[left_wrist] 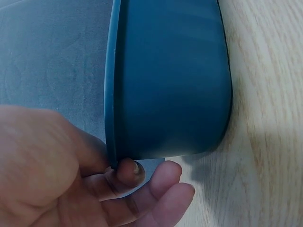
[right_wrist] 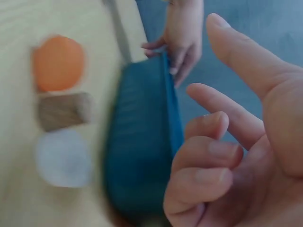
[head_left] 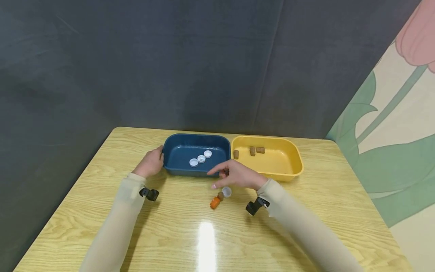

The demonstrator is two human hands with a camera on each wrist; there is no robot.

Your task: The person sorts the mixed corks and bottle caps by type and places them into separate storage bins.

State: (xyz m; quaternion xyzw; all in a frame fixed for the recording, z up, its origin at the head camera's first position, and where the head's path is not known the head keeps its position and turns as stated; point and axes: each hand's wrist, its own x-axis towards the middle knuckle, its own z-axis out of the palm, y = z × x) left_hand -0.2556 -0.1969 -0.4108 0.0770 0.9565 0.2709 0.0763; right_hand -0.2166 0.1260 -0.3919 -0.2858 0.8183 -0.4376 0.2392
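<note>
Hands work at the blue tray (head_left: 176, 151), which serves as the landmark on the wooden desk (head_left: 170, 234). The left hand (head_left: 150, 163) takes the tray's left end: in the left wrist view its thumb tip presses under the rim while the other fingers (left_wrist: 163, 189) curl beneath, so this grip is clamped on the blue tray. The right hand (head_left: 238, 176) hovers just in front of the tray's near right corner, its forefinger stretched toward the tray wall and the remaining fingers loosely bent; this grip is apart and holds nothing.

Inside the blue tray lie three white bottle caps (head_left: 201, 158) in a short slanting row near its middle. Directly to the right of the blue tray, and touching it, stands one yellow tray (head_left: 292, 166), with three brown corks (head_left: 252, 150) near its far wall.

In front of the blue tray, just below the right hand, three loose pieces lie close together on the desk: one white cap (head_left: 226, 192), one brown cork (head_left: 220, 196) and one orange stopper (head_left: 215, 203). The right wrist view shows these three in a line, blurred.

One small black wrist camera (head_left: 149, 194) sits on the left sleeve and another (head_left: 256, 206) on the right sleeve. No lettering or brand can be read on anything.
</note>
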